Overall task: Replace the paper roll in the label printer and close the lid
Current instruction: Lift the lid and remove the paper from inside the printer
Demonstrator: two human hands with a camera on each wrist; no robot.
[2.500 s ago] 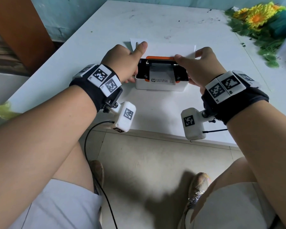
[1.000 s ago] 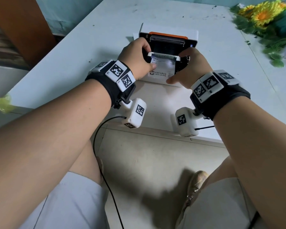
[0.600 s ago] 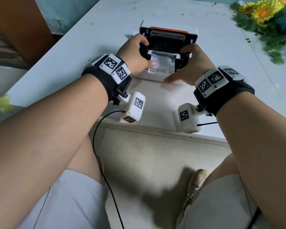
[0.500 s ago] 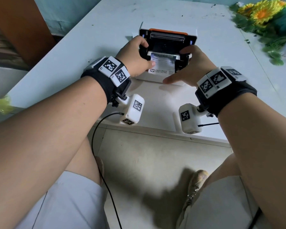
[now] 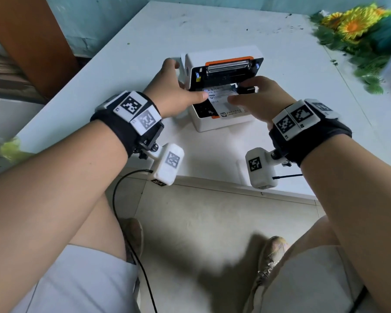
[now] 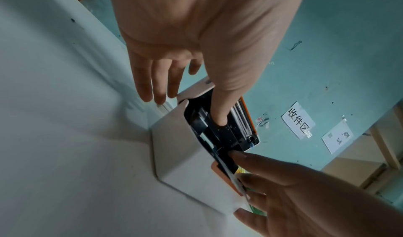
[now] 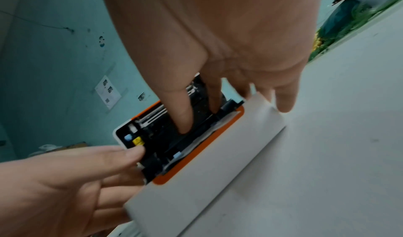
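While the printer (image 5: 221, 91) sat open near the front edge of the table (image 5: 212, 30), both hands worked inside its paper bay. The left hand (image 5: 174, 91) lay with fingers straight, thumb pressing the label paper (image 5: 221, 102) down; the right hand (image 5: 257, 98) also reached in with straight fingers, holding nothing. Seating the paper seemed the step in hand. Next, the lid (image 5: 233, 62) would need swinging down with the paper's end kept out front.

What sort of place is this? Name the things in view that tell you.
Probably a plain workroom or parcel-handling spot, not a home: a label printer on a bare white table, paper signs stuck to a scuffed teal wall, and a tiled floor.
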